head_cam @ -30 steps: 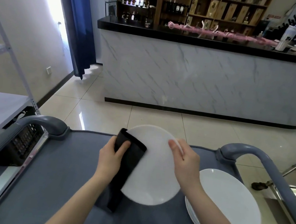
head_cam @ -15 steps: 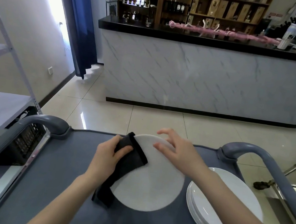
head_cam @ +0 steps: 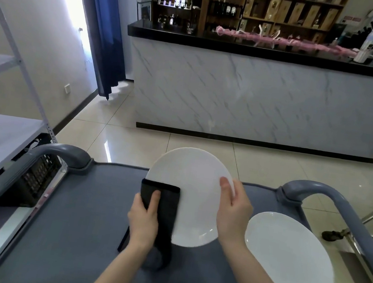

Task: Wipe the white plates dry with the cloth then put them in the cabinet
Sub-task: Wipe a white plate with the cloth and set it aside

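Over cart point(head_cam: 86, 223): plate point(head_cam: 197, 191), cloth point(head_cam: 168, 213), probably folded

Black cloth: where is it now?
Head view, left of centre: the black cloth is gripped by the left hand against the left edge of the raised white plate, whose right rim the right hand holds, above the grey cart.

We list a plain round white ceramic plate point(head_cam: 198, 184), a solid black folded cloth point(head_cam: 169, 204) and a grey-blue cart top point(head_cam: 70, 233). We note a white counter front veined grey point(head_cam: 259, 99) and a deep blue curtain point(head_cam: 105, 32).
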A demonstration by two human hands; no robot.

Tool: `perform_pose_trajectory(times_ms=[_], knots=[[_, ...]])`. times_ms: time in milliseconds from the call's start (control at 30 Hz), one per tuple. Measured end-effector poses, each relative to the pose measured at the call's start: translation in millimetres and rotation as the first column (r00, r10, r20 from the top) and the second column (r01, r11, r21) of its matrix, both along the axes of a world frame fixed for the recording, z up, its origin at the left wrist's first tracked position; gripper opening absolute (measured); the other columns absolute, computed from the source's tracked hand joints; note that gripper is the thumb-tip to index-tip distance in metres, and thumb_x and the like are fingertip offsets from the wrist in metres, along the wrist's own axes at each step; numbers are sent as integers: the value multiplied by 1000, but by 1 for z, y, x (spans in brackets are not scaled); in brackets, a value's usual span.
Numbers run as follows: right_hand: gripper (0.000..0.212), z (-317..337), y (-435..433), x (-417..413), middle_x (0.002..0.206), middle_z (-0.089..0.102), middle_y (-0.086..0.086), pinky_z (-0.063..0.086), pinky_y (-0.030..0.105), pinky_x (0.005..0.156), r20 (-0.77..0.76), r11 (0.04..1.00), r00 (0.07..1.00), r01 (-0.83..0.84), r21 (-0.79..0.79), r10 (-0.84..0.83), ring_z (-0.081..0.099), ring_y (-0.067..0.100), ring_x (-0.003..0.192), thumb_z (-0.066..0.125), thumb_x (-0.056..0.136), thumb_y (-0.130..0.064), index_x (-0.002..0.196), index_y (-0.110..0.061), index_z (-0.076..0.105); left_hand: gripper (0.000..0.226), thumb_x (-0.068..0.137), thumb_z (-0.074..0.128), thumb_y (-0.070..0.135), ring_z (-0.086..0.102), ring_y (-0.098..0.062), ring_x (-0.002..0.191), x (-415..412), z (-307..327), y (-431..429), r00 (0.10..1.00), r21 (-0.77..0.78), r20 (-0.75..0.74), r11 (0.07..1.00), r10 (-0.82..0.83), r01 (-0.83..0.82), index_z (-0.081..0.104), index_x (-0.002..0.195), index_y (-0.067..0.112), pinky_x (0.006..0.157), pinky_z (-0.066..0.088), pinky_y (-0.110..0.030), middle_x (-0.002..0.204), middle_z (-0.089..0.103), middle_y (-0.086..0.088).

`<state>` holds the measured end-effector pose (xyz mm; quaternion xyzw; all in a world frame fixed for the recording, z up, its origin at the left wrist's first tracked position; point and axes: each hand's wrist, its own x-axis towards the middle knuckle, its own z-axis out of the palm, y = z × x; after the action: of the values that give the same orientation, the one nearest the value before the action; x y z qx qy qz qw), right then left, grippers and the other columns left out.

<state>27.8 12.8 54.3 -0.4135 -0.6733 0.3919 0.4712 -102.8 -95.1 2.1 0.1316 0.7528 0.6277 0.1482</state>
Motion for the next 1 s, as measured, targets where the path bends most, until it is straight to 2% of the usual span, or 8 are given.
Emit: perform_pose_trajectory(times_ms=[67, 200, 300, 367, 533, 700, 833, 1000], knots=[[45, -1, 4, 3, 51, 33, -11, 26, 20, 48, 27, 1000, 999, -23, -9, 23, 26, 9, 52, 54, 101, -31, 61, -34, 34, 21, 96, 60, 34, 59, -9, 74, 2, -4, 0, 999, 15, 12, 999, -36, 36, 56, 83, 17, 59, 39, -18, 80, 64, 3], [29, 11, 26, 18, 53, 45, -4, 32, 22, 52, 217, 965, 947, -256, 63, 237, 37, 11, 51, 57, 99, -32, 72, -28, 49, 19, 93, 64, 26, 56, 1, 66, -22, 10, -2, 957, 6, -200, 976, -210, 216, 53, 80, 20, 55, 40, -12, 73, 62, 5], [20, 21, 32, 15, 65, 61, 7, 41, 31, 66, 500, 872, 771, -485, 62, 393, 54, 22, 64, 56, 97, -41, 91, -22, 63, 13, 91, 66, 31, 58, 2, 71, -34, 30, 7, 790, -196, -359, 868, -496, 456, 54, 85, 30, 60, 43, -15, 76, 64, 14], [23, 22, 30, 11, 70, 65, 6, 42, 34, 71, 559, 850, 732, -519, 86, 390, 56, 25, 71, 56, 97, -42, 98, -21, 66, 16, 90, 66, 33, 57, 0, 70, -33, 34, 13, 711, -275, -406, 819, -573, 503, 53, 82, 35, 61, 43, -17, 74, 62, 18], [26, 8, 14, 14, 56, 46, 8, 34, 32, 56, 267, 939, 919, -326, 106, 289, 39, 19, 54, 57, 99, -34, 75, -23, 56, 29, 89, 67, 37, 49, -3, 58, -34, 28, 16, 894, -105, -338, 956, -294, 275, 47, 71, 25, 52, 37, -18, 64, 56, 11], [25, -6, -10, 5, 64, 52, -4, 35, 20, 53, -9, 999, 999, 44, 23, -44, 42, 16, 57, 51, 100, -36, 79, -22, 54, 34, 94, 60, 40, 60, -22, 76, -17, 4, 9, 997, -31, -17, 997, -75, 74, 56, 82, 9, 63, 44, -32, 77, 64, -4], [26, -12, 0, 14, 68, 56, 0, 36, 24, 53, 114, 998, 992, -60, 16, 58, 48, 18, 61, 51, 101, -36, 81, -19, 53, 31, 95, 60, 35, 61, -23, 78, -5, -12, 2, 993, 2, 89, 997, -71, 71, 59, 84, 6, 72, 48, -40, 83, 67, -9], [35, 15, 32, 25, 65, 62, -14, 39, 11, 56, 279, 954, 915, -300, -13, 291, 54, 0, 60, 54, 77, -68, 85, -34, 57, 31, 92, 65, 28, 49, -10, 62, -21, 5, -8, 972, 7, -147, 983, -181, 184, 51, 76, 7, 52, 39, -17, 68, 57, -4]])
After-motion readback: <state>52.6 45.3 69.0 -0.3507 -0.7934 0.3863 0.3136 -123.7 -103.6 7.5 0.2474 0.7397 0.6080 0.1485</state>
